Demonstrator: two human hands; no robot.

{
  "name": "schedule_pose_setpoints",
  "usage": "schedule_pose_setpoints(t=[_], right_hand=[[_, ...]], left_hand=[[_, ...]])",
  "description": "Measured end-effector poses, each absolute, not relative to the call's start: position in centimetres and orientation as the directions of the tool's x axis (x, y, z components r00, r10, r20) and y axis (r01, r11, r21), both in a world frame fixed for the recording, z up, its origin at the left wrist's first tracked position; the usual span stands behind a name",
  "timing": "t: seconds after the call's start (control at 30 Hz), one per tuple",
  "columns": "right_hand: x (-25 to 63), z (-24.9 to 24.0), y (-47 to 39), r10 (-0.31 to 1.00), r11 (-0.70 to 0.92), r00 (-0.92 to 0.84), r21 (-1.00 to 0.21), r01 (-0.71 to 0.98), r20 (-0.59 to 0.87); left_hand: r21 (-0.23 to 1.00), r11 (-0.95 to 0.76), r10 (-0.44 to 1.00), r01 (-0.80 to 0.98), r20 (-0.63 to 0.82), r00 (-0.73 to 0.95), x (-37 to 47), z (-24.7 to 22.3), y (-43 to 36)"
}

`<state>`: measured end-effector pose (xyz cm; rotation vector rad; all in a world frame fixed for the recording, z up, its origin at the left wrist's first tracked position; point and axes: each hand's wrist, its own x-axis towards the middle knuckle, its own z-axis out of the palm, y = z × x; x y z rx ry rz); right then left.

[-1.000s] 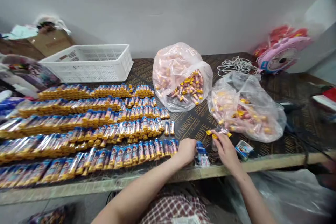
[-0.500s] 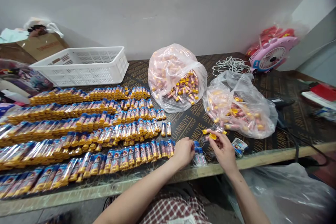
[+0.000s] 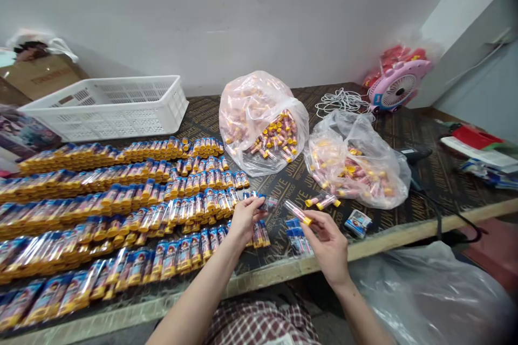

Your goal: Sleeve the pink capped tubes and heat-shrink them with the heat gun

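So both hands are up over the front part of the table, pretty close together. Left forearm (image 3: 198,291) slants up from the bottom edge, leaning right, and the left hand (image 3: 244,222) has its fingers curled in, pinched closed on a small clear sleeve with blue printing (image 3: 267,203). The sleeve sticks out past the fingertips toward the right, over the table, near the right ends of the stacked rows. Can't really make out the tucked-under fingers on that side. Right forearm (image 3: 362,307) comes up from the lower right and tips left, and the right hand (image 3: 329,242) is mostly closed too, thumb and fingertips nipping the yellow end of a clear tube with pink stuff inside (image 3: 297,212). That tube is tilted, clear end up and to the left, pointing at the sleeve with just a small gap between them. Below that gap there's a little pile of flat blue-topped sleeves (image 3: 298,238) by the table edge (image 3: 279,269), between the two hands. Just beyond the right hand lie a couple of loose yellow-capped tubes (image 3: 324,202), in front of a plastic bag of more tubes (image 3: 360,167), and a small printed packet (image 3: 358,223) sits right of it. Rows of blue-and-yellow wrapped tubes (image 3: 133,210) fill the left side.
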<state>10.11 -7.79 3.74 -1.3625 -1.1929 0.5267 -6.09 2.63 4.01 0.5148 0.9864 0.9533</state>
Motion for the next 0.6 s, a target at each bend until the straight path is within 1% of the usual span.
schedule_pose_setpoints(t=[0.23,0.47,0.53,0.6], right_hand=[[9.2,3.7,-7.9,0.842,0.250,0.348,-0.869,0.428,0.413],[8.8,3.9,-7.9,0.817,0.274,0.336,-0.828,0.490,0.469],[8.7,4.1,-8.0,0.822,0.270,0.313,-0.810,0.521,0.476],[8.5,4.3,-8.0,0.842,0.285,0.252,-0.790,0.542,0.476]], left_hand=[[0.721,0.485,0.858,-0.495,-0.502,0.109,-6.5,3.6,2.6],[0.749,0.459,0.875,-0.478,-0.474,0.096,-6.5,3.4,2.4],[0.754,0.460,0.874,-0.469,-0.477,0.092,-6.5,3.4,2.3],[0.767,0.453,0.879,-0.454,-0.471,0.080,-6.5,3.4,2.2]])
